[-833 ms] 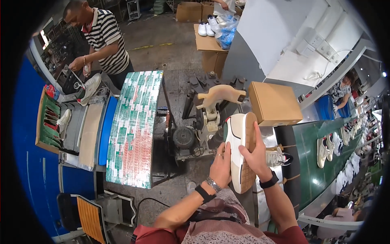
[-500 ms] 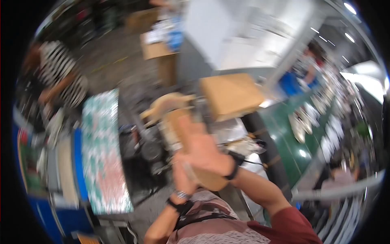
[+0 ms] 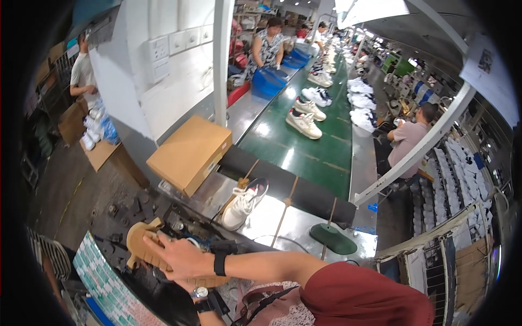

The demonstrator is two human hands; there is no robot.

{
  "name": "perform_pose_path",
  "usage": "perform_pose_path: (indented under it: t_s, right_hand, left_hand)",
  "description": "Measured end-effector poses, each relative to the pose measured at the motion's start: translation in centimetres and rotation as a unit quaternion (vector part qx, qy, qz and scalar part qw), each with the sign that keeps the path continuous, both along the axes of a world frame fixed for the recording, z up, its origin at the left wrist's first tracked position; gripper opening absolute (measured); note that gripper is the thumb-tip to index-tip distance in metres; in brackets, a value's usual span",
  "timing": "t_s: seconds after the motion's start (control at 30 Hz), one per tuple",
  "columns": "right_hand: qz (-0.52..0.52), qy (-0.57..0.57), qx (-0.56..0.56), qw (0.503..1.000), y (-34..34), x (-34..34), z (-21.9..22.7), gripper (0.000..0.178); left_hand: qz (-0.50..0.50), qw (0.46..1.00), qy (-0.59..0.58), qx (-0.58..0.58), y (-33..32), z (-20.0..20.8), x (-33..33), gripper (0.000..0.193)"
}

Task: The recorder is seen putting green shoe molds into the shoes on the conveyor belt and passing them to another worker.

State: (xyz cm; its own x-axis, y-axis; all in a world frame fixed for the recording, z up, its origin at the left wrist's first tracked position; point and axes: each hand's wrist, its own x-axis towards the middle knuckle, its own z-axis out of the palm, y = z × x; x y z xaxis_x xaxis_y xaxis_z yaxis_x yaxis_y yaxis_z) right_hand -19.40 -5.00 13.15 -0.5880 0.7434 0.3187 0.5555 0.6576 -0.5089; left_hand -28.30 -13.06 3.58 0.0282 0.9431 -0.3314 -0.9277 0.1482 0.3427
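A long tan sole-shaped piece (image 3: pixel 215 281) lies under my right hand (image 3: pixel 185 259), whose fingers reach across it. Its far end is at a tan rounded form (image 3: pixel 142 239) with short prongs, on the dark machine at the lower left; where one ends and the other begins is hard to tell. Under the right wrist is my left hand (image 3: pixel 187 283), at the near part of the piece. Its fingers are hidden; the watch and dark wristband behind it show. A white sneaker (image 3: pixel 237 211) stands on the metal tabletop beyond my right forearm.
A brown cardboard box (image 3: pixel 190 152) sits beyond the machine. Sneakers (image 3: pixel 304 124) stand on a green conveyor (image 3: pixel 266 146), with a dark green oval pad (image 3: pixel 333 239) near its end. A patterned board (image 3: pixel 109 282) flanks the machine. People work along the line; a white post (image 3: pixel 222 65) rises nearby.
The view has swung right and up, bringing the conveyor and sneaker into clear sight. Both hands remain at the tan piece; the left is now largely covered by the right.
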Motion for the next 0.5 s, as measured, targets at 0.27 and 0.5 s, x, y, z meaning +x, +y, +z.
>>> perform_pose_path:
  t_s: [0.27,0.5]
  right_hand:
    - [0.047,-0.008,-0.054,0.997,-1.1,1.6,1.5,0.114]
    - [-0.049,0.125,-0.008,0.991,-5.9,3.0,3.4,0.049]
  left_hand:
    - [-0.150,0.950,0.265,-0.066,-2.7,-0.1,-1.9,0.070]
    - [-0.217,0.912,0.343,-0.063,-4.8,0.2,-3.8,0.075]
